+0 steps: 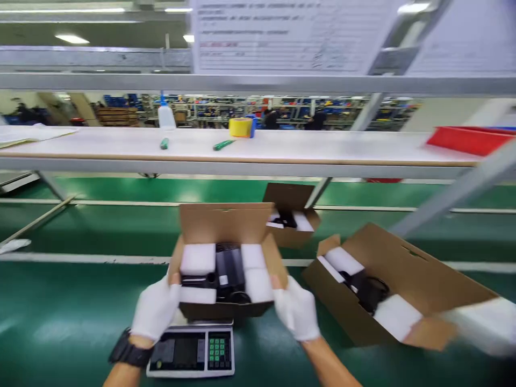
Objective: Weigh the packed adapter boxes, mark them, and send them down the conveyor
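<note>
Cardboard box [226, 226]: gripped both sides

Left hand [157, 307] part-curled, grasping left wall; right hand [297, 310] same on right wall. Box at 2 o'clock from left hand, 10 o'clock from right. Scale [190, 352] below, contact unclear. Second open box [330, 298] at 3 o'clock.

You hold both forearms [328, 361] forward, gloved left hand [156, 307] and right hand [297, 309] apart, fingers [174, 294] seemingly curled inward, though blurred.

Green benchtop [72, 301], white shelf [306, 146] above — ceiling lights [72, 39], distant racks [217, 112]
</note>
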Tool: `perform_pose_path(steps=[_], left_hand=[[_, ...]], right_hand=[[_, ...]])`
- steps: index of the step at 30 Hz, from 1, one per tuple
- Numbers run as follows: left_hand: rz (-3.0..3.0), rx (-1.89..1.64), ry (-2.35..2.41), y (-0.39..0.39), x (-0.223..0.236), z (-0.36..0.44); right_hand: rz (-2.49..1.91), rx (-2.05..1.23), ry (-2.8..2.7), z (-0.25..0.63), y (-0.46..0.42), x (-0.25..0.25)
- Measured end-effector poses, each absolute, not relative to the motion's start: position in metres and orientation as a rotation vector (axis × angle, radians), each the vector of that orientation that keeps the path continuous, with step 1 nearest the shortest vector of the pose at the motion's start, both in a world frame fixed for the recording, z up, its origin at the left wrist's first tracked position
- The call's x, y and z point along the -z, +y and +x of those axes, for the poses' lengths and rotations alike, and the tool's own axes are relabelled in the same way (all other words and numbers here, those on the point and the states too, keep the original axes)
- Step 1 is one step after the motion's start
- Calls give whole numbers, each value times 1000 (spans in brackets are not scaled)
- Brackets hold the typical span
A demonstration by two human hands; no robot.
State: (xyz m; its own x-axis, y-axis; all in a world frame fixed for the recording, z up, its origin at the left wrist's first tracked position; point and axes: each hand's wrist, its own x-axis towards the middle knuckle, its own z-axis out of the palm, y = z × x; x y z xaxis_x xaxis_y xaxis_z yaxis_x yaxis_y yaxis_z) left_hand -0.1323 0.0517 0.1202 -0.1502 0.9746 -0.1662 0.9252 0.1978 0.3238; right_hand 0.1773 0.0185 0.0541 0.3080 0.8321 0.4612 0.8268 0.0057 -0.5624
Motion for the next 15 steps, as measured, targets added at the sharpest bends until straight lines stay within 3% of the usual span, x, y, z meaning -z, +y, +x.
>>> perform_pose_path(steps=[4,7,11,15], left_hand=[[1557,-215,2270,71,-105,-199],[1334,-433,2267,69,-90,-228],[990,-881,2009,61,-55,-261],[534,-1011,1829,37,0,-289]], right_hand=[[-1659,-118,-1561,110,48,-54],[-1462,-318,-1671,105,44,-53],[-1384,-521,-1654,153,54,-40],[-1757,-329,-1593,230,121,-20]])
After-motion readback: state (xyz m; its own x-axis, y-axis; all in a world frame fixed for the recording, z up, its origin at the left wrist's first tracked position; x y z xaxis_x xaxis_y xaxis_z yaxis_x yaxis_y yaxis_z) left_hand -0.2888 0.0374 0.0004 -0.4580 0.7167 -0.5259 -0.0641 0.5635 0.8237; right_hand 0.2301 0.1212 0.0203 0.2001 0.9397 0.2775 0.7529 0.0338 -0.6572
